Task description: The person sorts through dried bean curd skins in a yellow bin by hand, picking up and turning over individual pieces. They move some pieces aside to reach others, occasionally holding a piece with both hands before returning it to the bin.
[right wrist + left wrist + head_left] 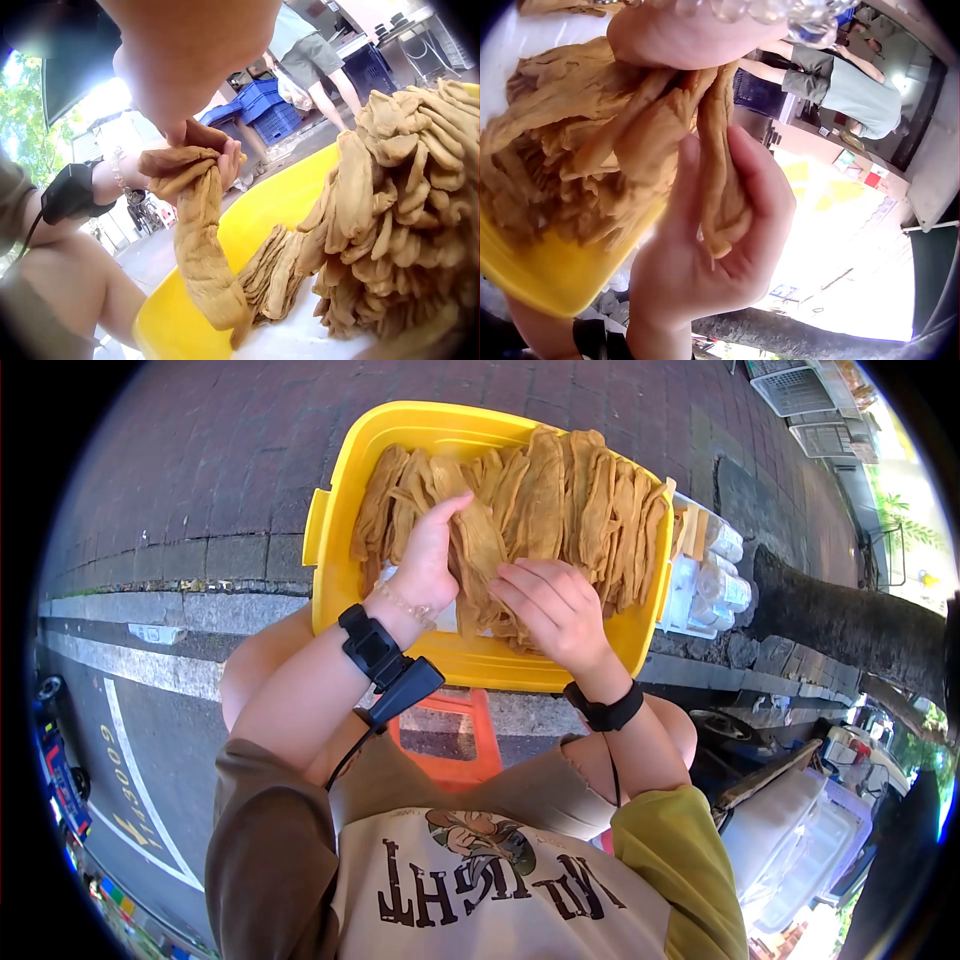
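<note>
Over a yellow tub (325,550) filled with wrinkled, flat brown strips (540,500), both hands hold one long strip (478,542). My left hand (425,565), a beaded bracelet at its wrist, grips the strip, thumb pointing up along it. My right hand (555,610) is just to the right, its fingers on the strip's near end. In the left wrist view the right hand (712,247) pinches a folded strip end (721,172) between thumb and fingers. In the right wrist view a broad piece (204,240) hangs below the left hand (229,161); the right hand (195,60) covers part of it.
An orange stool (460,745) stands between the knees, below the tub. Right of the tub are clear plastic containers (722,585) and a tree trunk (850,610). Blue crates (266,112) and a standing person (315,64) appear farther off on the pavement.
</note>
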`<state>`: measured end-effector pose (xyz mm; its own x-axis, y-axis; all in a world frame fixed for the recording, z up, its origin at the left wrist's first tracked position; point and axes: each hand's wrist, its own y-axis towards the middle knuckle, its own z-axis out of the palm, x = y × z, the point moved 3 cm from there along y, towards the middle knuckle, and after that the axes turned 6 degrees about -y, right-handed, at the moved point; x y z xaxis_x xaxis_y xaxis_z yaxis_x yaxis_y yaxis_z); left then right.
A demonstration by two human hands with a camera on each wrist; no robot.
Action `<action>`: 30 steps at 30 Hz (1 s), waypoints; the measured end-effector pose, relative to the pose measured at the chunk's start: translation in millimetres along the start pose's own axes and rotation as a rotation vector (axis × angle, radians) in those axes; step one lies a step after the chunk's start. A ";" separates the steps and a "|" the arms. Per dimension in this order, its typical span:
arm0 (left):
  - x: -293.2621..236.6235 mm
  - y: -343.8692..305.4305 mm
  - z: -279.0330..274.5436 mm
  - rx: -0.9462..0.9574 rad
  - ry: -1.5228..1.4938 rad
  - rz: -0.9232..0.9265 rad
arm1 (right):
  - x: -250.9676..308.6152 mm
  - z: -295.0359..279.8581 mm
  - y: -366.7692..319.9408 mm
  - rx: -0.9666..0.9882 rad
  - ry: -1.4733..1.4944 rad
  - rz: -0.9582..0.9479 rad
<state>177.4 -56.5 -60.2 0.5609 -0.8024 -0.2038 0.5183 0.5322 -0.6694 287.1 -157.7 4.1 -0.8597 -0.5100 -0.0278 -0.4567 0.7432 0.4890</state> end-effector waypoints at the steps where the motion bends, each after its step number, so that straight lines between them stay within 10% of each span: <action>1: -1.3 0.7 -0.9 0.019 0.034 0.009 | -2.5 3.0 -1.2 -0.048 0.037 0.026; 15: -8.4 -8.4 7.7 0.154 0.094 0.044 | 0.3 0.0 9.1 0.031 0.619 0.263; 19: 2.7 -11.5 8.5 0.240 0.151 0.023 | -5.0 15.7 -3.5 -0.071 0.708 0.696; 21: 9.1 -17.0 10.7 0.244 0.183 -0.012 | -3.3 32.2 -12.2 -0.091 1.212 1.057; 30: 20.5 -24.5 18.5 0.278 0.210 0.076 | -12.9 28.8 -17.6 -0.148 1.252 1.084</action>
<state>188.2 -80.9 -34.8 0.4746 -0.7803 -0.4072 0.6520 0.6225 -0.4329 299.6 -151.7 -29.3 -0.0057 0.1184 0.9930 0.2782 0.9540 -0.1121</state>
